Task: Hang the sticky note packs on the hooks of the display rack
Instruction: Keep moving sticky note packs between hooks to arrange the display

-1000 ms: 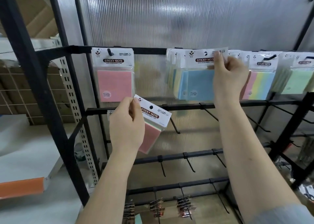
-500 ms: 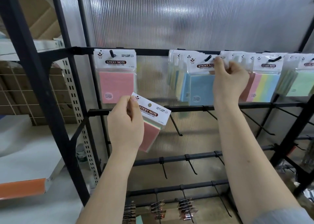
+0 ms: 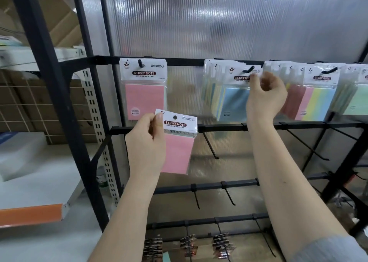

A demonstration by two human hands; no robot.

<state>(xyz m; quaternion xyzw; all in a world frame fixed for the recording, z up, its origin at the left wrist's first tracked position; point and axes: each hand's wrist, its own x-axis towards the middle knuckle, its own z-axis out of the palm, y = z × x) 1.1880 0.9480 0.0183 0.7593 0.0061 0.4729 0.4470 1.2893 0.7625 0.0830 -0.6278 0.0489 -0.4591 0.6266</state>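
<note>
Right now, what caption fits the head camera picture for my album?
Left hand holds a pink sticky note pack below the black rack's top hooks; right hand at the hung blue packs.

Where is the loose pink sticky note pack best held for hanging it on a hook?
By a side edge of the white header card, as the left hand holds the pink pack now. That likely keeps the punched hole clear.

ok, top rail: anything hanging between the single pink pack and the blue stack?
Nothing in the head view: between the hung pink pack and the blue stack only bare top rail over the ribbed panel.
</note>
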